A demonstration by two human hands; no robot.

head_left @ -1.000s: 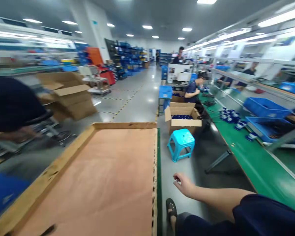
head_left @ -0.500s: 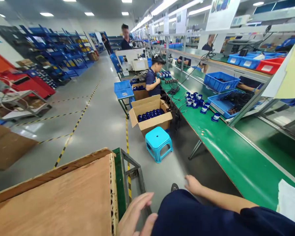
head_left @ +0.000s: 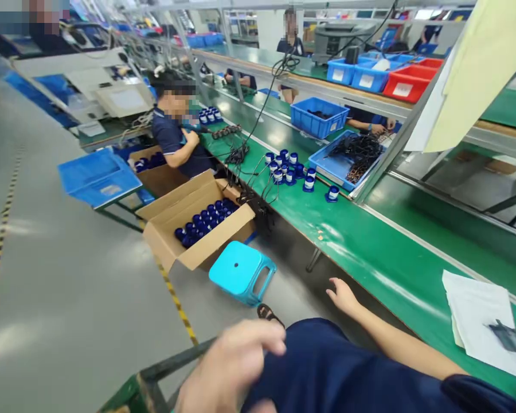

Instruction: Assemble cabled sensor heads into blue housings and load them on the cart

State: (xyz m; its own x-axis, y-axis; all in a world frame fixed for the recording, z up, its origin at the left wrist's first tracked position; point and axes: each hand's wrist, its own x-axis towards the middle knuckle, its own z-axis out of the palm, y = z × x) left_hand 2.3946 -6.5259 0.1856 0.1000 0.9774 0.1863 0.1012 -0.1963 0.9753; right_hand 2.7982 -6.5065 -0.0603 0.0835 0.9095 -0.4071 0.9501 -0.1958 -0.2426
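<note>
My left hand (head_left: 232, 364) is at the bottom middle, close to the camera and a little blurred. Its fingers are loosely bent with the thumb apart, and I see nothing in them. Beyond it, to the right, my right hand (head_left: 344, 295) hangs beside the edge of the green workbench (head_left: 370, 252), fingers apart and holding nothing. A turquoise plastic stool (head_left: 232, 267) stands on the floor ahead of both hands. Past the stool sits an open cardboard box (head_left: 223, 241) with several dark blue round parts (head_left: 210, 215) inside.
More blue parts with white bands (head_left: 308, 183) stand on the bench, near a blue tray (head_left: 327, 166) of black cables. White papers (head_left: 477, 315) lie at the right. A co-worker (head_left: 176, 126) sits at the bench. A metal-framed cart (head_left: 155, 373) is at lower left.
The view has swung right, so the wooden-topped cart has mostly left the picture. The stool and box appear nearer. My left hand's fingers are more bent; my right hand has come up beside the bench edge.
</note>
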